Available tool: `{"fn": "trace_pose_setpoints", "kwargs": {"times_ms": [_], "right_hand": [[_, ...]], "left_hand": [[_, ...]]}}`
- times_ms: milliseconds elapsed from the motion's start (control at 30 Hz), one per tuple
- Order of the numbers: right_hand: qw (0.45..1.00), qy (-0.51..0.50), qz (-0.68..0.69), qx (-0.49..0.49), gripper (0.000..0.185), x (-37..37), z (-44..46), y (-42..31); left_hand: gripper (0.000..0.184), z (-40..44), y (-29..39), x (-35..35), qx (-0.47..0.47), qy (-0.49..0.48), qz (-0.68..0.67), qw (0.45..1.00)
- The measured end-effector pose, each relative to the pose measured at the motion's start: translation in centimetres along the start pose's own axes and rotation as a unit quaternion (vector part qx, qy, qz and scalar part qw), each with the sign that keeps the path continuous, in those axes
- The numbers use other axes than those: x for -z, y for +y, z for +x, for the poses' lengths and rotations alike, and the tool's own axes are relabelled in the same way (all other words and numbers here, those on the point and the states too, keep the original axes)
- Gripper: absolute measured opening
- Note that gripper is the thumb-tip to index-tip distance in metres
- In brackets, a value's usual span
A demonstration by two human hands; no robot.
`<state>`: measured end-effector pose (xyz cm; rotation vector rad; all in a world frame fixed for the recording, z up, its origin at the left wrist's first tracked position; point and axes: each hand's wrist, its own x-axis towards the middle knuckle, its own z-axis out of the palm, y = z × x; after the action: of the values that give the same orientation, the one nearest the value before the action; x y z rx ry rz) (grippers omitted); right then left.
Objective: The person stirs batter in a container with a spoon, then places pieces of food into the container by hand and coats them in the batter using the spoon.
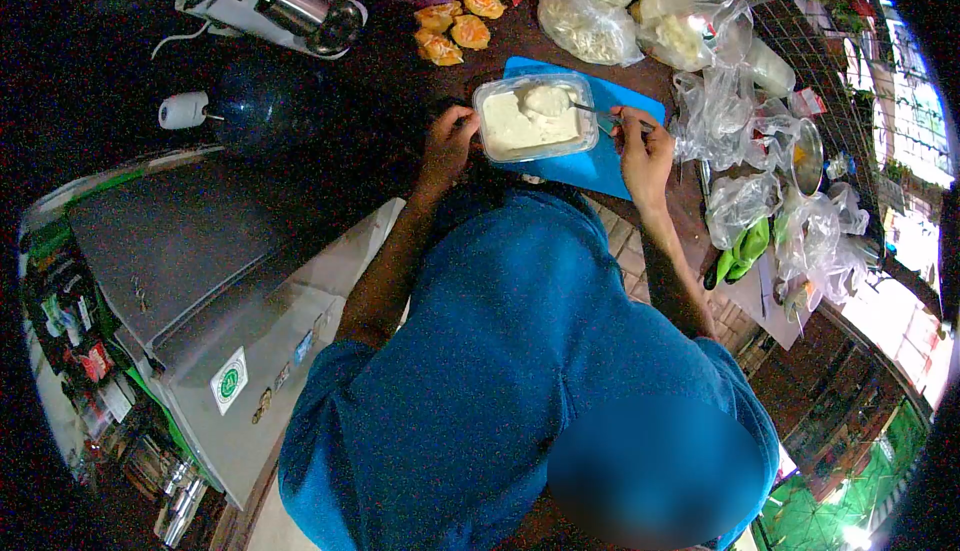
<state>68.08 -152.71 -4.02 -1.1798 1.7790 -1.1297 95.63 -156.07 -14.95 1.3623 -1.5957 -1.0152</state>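
Observation:
A clear plastic tub (pixel 540 155) holds a thick, creamy white mixture (pixel 510 129). It sits over a blue cutting board (pixel 600 158); whether it rests on the board or is held just above it I cannot tell. My left hand (pixel 450 148) grips the tub's left edge with its fingers closed. In my right hand (pixel 644 151) is a spoon (pixel 598 111), pinched by the handle. The spoon's bowl, heaped with the white mixture, is at the tub's upper right part.
Several orange-yellow filled pastries (pixel 470 33) lie beyond the tub. Plastic bags (pixel 588 26) of food crowd the back right and right side. A grey appliance (pixel 270 1) stands at the upper left, with a dark blue round object (pixel 265 111) below it.

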Motion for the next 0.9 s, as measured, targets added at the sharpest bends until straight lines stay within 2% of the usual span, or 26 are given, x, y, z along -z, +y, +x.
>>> {"fn": "trace_pose_setpoints", "kwargs": {"times_ms": [67,100,167,200,267,300,367,467,600,700,767,900], "right_hand": [[0.997,0.029,-0.001,0.069,0.023,-0.3,0.3,1.0],[0.997,0.029,-0.001,0.069,0.023,-0.3,0.3,0.5],[0.991,0.027,-0.077,0.103,0.023,-0.2,0.2,-0.6],[0.991,0.027,-0.077,0.103,0.023,-0.1,0.2,-0.6],[0.982,0.030,-0.139,0.125,0.024,0.1,0.2,-0.6],[0.982,0.029,-0.140,0.125,0.024,0.2,0.2,-0.8],[0.975,0.037,-0.143,0.166,0.024,0.4,0.1,-1.5],[0.972,0.029,-0.156,0.174,0.022,0.6,0.1,-1.9],[0.971,0.033,-0.133,0.198,0.021,0.3,-0.1,-1.5],[0.968,-0.005,-0.154,0.200,0.019,0.1,-0.4,-1.7],[0.959,0.009,-0.166,0.232,0.018,0.0,-0.5,-2.0],[0.962,0.005,-0.156,0.225,0.016,-0.1,-0.6,-2.1]], "left_hand": [[0.024,0.0,0.1,0.0,-0.003,-0.003,-0.008,1.000],[0.024,0.1,0.8,0.2,-0.003,-0.003,-0.008,1.000],[0.024,0.5,2.2,0.4,0.105,-0.015,-0.046,0.993],[0.024,0.3,2.2,0.4,0.105,-0.015,-0.046,0.993],[0.025,0.0,1.9,0.5,0.022,-0.012,-0.036,0.999],[0.025,0.1,2.0,0.5,0.022,-0.011,-0.036,0.999],[0.026,0.3,2.0,0.4,0.087,-0.014,-0.033,0.996],[0.026,0.5,2.2,0.5,0.135,-0.031,-0.029,0.990],[0.026,0.5,1.4,0.2,0.121,-0.026,-0.039,0.992],[0.026,0.6,1.6,0.4,0.115,-0.029,-0.051,0.992],[0.026,0.6,1.7,0.4,0.128,-0.035,-0.045,0.990],[0.025,0.6,2.5,0.5,0.148,-0.042,-0.074,0.985]]}}
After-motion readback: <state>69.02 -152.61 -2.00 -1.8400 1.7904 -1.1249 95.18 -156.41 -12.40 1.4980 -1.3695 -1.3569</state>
